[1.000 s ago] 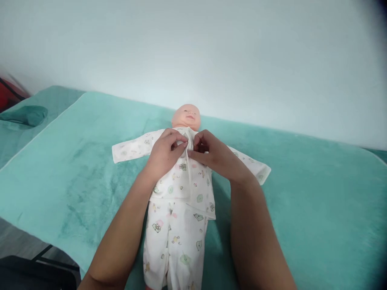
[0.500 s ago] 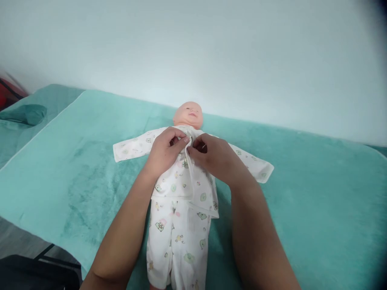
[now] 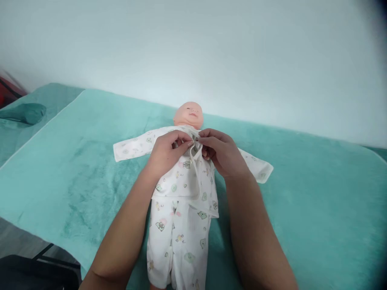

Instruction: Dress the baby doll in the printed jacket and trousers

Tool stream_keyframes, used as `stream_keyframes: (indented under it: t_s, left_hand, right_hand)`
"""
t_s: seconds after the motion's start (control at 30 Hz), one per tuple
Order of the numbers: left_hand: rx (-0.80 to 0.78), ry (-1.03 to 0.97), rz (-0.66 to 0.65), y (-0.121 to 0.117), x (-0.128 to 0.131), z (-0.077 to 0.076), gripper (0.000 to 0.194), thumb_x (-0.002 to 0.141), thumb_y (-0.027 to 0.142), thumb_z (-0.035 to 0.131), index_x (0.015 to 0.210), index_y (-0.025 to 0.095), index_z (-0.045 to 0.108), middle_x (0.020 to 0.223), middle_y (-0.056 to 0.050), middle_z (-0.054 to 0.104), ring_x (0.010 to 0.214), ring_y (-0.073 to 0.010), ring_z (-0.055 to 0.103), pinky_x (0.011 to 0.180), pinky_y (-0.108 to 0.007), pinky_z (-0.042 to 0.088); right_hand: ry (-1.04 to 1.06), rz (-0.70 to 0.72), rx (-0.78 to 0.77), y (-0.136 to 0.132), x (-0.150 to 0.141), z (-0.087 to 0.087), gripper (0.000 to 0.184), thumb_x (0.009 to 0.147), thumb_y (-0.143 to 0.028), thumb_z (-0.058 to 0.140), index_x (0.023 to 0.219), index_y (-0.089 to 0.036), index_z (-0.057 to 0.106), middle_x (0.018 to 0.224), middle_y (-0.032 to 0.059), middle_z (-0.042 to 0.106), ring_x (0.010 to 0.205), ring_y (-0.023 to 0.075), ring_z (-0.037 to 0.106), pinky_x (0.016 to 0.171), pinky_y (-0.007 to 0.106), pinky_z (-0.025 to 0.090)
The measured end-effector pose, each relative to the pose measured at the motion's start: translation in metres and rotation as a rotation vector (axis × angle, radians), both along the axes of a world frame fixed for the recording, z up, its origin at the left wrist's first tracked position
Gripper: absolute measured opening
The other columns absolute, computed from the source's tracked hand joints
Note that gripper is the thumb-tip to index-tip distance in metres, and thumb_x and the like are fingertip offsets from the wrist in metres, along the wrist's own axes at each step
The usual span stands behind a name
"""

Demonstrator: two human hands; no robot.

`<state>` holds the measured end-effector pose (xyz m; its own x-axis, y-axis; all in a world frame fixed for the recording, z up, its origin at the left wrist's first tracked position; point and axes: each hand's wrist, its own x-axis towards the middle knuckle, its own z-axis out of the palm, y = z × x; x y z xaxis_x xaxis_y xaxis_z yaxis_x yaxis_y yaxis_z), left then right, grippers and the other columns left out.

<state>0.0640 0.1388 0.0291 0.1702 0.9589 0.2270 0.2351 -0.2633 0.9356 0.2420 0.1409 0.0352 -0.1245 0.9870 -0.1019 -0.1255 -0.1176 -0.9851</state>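
A baby doll [image 3: 189,114] lies on its back, dressed in a white printed shirt [image 3: 177,181] and matching pants [image 3: 190,241]. The shirt's sleeves stretch out to both sides. At the upper chest, my left hand [image 3: 169,151] pinches one front edge of the shirt between thumb and fingers. Close beside it, my right hand [image 3: 222,151] pinches the other front edge near the neckline. Between the hands the front gapes slightly and the edges are lifted. Whatever fastener lies under my fingertips is too small to make out.
A teal cloth [image 3: 302,201] covers the table under the doll. A pale wall [image 3: 193,48] rises behind it. At the left end the cover has a dark hollow [image 3: 30,114]. A black object [image 3: 36,274] stands at the lower left, below the table's edge.
Both hands have shifted slightly right with the shirt's edges. The right fingers have moved up and reach further over the opening, which now gapes wider. The doll lies as before.
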Motion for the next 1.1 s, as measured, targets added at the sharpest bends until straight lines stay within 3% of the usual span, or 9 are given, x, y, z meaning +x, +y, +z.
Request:
stream_keyframes:
  t_s: [0.47,0.87,1.1]
  left_hand:
    - [-0.075,-0.308,-0.024,0.006,0.0,-0.011,0.011,0.087,0.031,0.073,0.091,0.021,0.071,0.084,0.0,0.07,0.079,-0.012,0.062,0.074,-0.026,0.047]
    - [-0.077,-0.331,-0.041,0.006,0.0,-0.009,0.008,0.087,0.028,0.071,0.092,0.021,0.069,0.086,0.0,0.069,0.08,-0.0116,0.062,0.077,-0.026,0.049]
    - [-0.053,-0.232,-0.007,0.005,0.001,-0.008,0.008,0.087,0.028,0.071,0.093,0.022,0.069,0.084,0.001,0.069,0.079,-0.0124,0.061,0.074,-0.027,0.047]
  right_hand:
    - [-0.118,0.041,0.04,-0.001,-0.001,-0.002,0.02,0.079,-0.035,0.078,0.087,-0.021,0.068,0.064,-0.0056,0.055,0.053,0.0075,0.048,0.048,0.021,0.035]
    - [-0.111,0.064,0.047,0.001,0.002,-0.005,0.024,0.078,-0.038,0.081,0.09,-0.021,0.069,0.065,-0.005,0.057,0.054,0.0073,0.05,0.048,0.02,0.037]
    - [-0.132,0.1,0.069,0.001,0.003,-0.005,0.028,0.077,-0.041,0.082,0.094,-0.021,0.072,0.067,-0.0043,0.059,0.056,0.008,0.051,0.05,0.021,0.039]
